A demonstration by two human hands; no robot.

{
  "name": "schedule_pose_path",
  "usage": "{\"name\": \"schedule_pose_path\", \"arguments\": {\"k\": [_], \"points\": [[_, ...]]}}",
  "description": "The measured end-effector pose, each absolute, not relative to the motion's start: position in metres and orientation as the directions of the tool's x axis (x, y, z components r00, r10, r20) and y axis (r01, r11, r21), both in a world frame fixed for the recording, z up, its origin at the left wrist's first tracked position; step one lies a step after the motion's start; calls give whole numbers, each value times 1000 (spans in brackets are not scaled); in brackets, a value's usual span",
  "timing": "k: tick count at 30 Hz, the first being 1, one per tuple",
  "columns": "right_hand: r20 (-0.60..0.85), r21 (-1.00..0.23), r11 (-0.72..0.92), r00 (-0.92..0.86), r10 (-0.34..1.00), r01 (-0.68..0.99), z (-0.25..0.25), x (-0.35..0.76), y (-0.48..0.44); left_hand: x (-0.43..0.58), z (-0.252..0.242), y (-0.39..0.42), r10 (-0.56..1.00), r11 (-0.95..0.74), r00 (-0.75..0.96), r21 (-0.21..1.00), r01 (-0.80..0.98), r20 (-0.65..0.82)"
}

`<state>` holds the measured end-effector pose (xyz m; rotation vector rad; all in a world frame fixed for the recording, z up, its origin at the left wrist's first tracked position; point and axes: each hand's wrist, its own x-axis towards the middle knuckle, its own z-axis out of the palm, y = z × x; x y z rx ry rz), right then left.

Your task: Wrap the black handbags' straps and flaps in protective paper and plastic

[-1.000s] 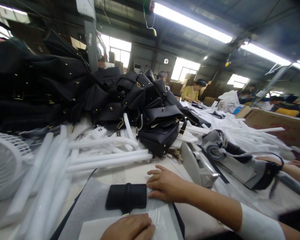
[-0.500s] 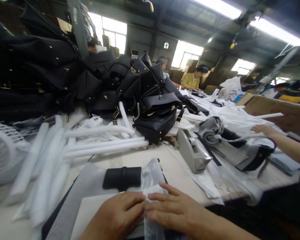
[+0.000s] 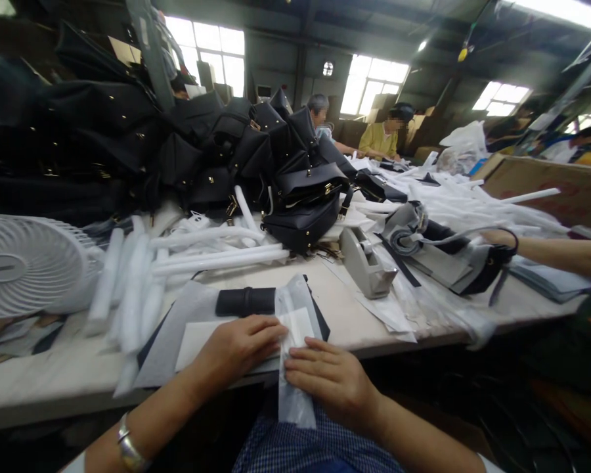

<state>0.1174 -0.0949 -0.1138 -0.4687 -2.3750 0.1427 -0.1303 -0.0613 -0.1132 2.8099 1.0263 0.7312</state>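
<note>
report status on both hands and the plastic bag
Left hand at edge of clear plastic bag, grip unclear. Right hand flat on it, open. Black rolled piece just beyond the hands. Tape dispenser apart, to the right.

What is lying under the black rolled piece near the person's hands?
A grey sheet lies under the black rolled piece; a dark layer shows at the sheet's edges. Anything else beneath is covered.

Clearance on the worktable
Bare table (image 3: pixel 347 318) lower centre is passable; foam tubes (image 3: pixel 211 253) block left, tape dispenser (image 3: pixel 367 263) right, black bags (image 3: pixel 295 203) upper centre.
</note>
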Motion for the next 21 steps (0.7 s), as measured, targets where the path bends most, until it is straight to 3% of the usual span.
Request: {"name": "schedule_pose_path", "arguments": {"k": [5,11,14,17,21], "points": [[641,-330,917,-660,392,224,-119,120,-93,-132,-112,-64,627,-777,675,258,574,389],[628,-130,968,-738,247,214,-132,130,-91,-132,-96,-72,622,-782,713,281,555,323],[561,-101,979,-802,203,178,-132,136,-91,-130,-91,-81,614,-788,738,276,551,280],[510,-213,967,-828,233,141,-126,139,-95,-128,-95,-90,627,-778,738,245,578,249],[581,-479,868,-692,427,134,-116,133,-100,-128,-109,-94,621,-784,743,224,579,251]]}}
